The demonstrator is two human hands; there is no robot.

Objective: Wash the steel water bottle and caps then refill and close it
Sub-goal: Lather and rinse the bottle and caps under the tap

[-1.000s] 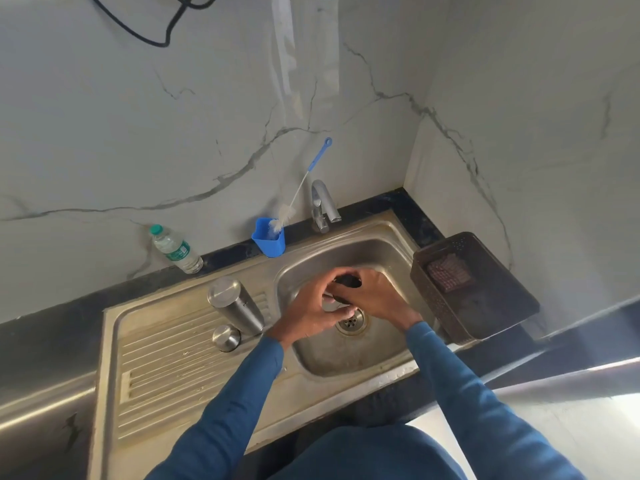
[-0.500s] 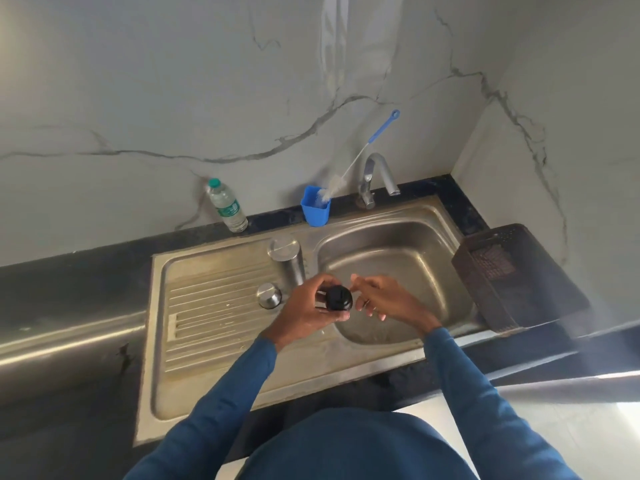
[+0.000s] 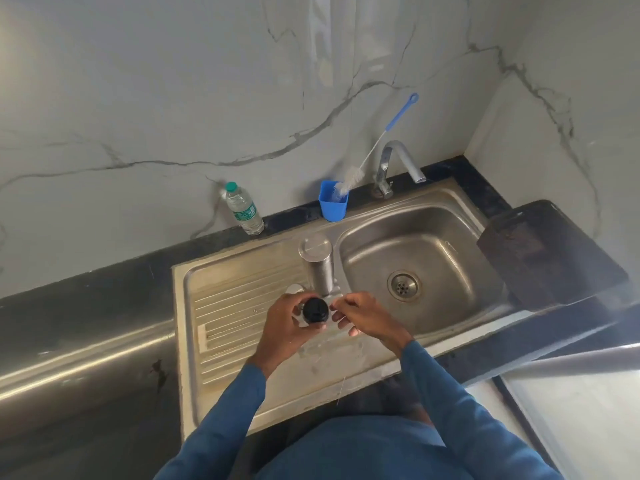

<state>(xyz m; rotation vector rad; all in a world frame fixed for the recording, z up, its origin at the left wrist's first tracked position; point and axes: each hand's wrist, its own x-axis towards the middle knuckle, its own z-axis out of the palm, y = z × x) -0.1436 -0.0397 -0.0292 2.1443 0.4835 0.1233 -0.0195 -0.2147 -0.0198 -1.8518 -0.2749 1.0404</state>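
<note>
Head view shows the left hand [image 3: 287, 327] gripping the round black plastic cap [image 3: 315, 310], now carried from basin to steel drainboard [image 3: 235, 306], right hand [image 3: 360, 315] loosely curled beside it—rinsing seems done.

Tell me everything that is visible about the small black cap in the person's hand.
The black cap is small and round, dark and slightly glossy, probably plastic; faint marks show on its top, too small to read. It faces up toward the camera. The left hand grips it by the sides, above the ribbed drainboard of the steel sink, just in front of the steel bottle. The right hand is beside it, fingertips close to its edge; contact cannot be confirmed.
</note>
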